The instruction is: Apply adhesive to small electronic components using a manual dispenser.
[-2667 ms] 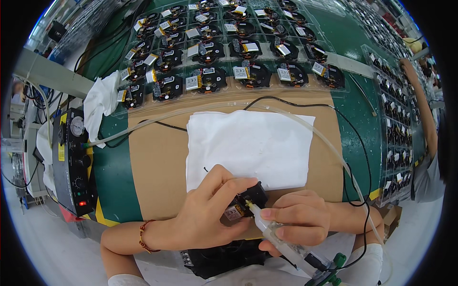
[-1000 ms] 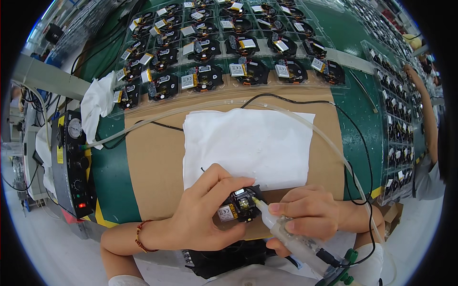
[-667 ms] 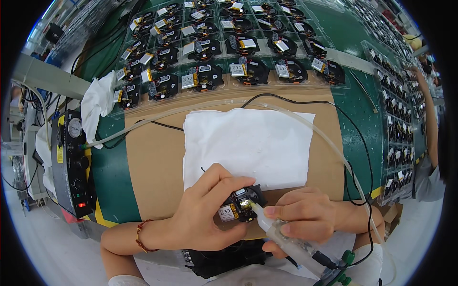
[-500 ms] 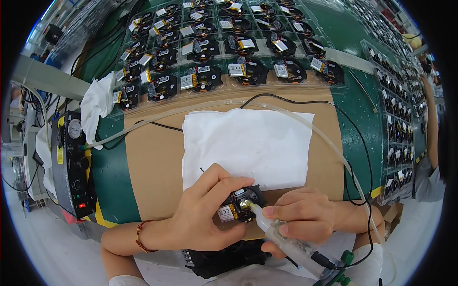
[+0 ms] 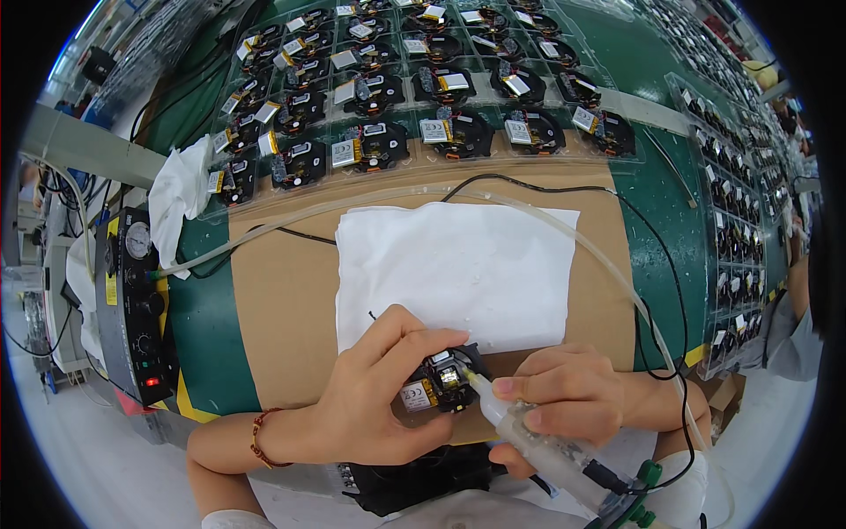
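Note:
My left hand grips a small black electronic assembly by its edges, thumb below and fingers above. A silver battery pouch with a white label hangs from its left side, and a shiny square part sits in its middle. In my right hand is a translucent glue dispensing syringe, held slanted, its fine tip pointing up and left at the assembly. The tip lies over the right part of the assembly; whether it touches cannot be made out.
A folded white cloth lies on brown cardboard. Clear trays of similar assemblies stand behind, another tray at right. A black dispenser controller with a gauge stands left. A clear hose and black cable cross the table.
My right hand and the syringe have shifted slightly right, drawing the tip away from the assembly's shiny middle part. My left hand holds nearly still. A person's arm at far right has moved lower.

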